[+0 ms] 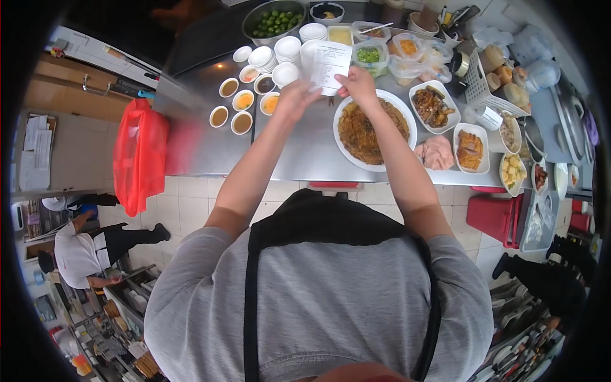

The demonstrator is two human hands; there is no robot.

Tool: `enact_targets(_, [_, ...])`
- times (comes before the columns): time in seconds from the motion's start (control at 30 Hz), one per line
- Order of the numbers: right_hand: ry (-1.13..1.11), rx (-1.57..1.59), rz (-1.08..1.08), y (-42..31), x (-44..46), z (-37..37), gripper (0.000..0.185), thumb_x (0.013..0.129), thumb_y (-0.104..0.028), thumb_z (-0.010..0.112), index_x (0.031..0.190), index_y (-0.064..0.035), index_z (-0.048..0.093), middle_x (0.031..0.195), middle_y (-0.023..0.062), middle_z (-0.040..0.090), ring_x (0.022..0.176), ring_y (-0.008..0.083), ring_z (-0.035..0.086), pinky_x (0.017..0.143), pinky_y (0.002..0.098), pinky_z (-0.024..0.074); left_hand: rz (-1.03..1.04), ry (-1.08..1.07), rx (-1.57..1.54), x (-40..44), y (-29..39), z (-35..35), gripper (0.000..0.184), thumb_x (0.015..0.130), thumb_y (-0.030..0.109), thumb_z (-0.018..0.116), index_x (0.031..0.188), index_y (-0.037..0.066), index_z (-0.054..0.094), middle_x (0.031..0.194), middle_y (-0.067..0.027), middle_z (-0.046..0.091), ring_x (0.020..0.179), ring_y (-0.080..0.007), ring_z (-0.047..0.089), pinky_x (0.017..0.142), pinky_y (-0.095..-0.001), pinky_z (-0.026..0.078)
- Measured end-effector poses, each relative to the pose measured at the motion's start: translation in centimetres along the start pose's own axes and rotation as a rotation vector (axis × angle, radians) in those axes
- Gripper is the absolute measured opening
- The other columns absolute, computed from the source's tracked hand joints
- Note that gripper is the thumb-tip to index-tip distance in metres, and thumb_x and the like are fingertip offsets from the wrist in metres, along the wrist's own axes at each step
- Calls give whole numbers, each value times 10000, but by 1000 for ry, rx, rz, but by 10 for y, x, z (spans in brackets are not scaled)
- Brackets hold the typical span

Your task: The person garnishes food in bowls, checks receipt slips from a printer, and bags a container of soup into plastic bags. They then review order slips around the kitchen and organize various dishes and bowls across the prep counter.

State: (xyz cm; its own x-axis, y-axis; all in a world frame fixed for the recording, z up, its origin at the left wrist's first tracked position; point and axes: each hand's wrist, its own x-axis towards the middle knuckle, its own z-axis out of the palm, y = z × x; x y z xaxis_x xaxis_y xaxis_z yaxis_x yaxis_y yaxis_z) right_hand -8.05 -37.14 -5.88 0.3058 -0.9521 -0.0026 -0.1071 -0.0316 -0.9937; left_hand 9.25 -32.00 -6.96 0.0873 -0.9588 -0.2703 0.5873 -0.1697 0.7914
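Note:
A white printed slip (330, 65) is held up over the steel counter (305, 137). My left hand (298, 99) pinches its lower left corner, and my right hand (358, 84) grips its lower right edge. Below my right forearm lies a large round white plate (340, 141) of brown noodle-like food (363, 135), partly covered by that arm. Stacks of small white dishes (287, 49) stand just behind and left of my left hand. Small cups of brown sauce (242, 123) and cups with an orange filling (244, 100) sit further left.
A bowl of green limes (277, 24) is at the back. Dishes of meat (470, 151), a pink cloth (436, 153) and a white basket (480, 86) are on the right. A red bag (140, 156) hangs at the left end. Other people (79, 254) stand at both sides.

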Motion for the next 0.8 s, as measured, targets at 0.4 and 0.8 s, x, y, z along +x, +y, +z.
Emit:
enact_targets(0.4, [81,-12,19,14,-3,0,233,776,-170,611,874,35,562,664,69,593,512,106,567,437,232,450,-64,12,79,5,0,2,266,859,105,408,1035,-93,427,1047,-175,516,959,-250,530,850,-377,465])
enact_targets(0.8, [515,-527,-1168,-235,53,19,420,707,-149,632,1089,-34,500,1071,172,520,984,336,478,821,370,385,391,229,326,-50,135,-28,377,798,146,489,1153,37,423,1120,-92,501,1011,-175,473,829,-332,402])
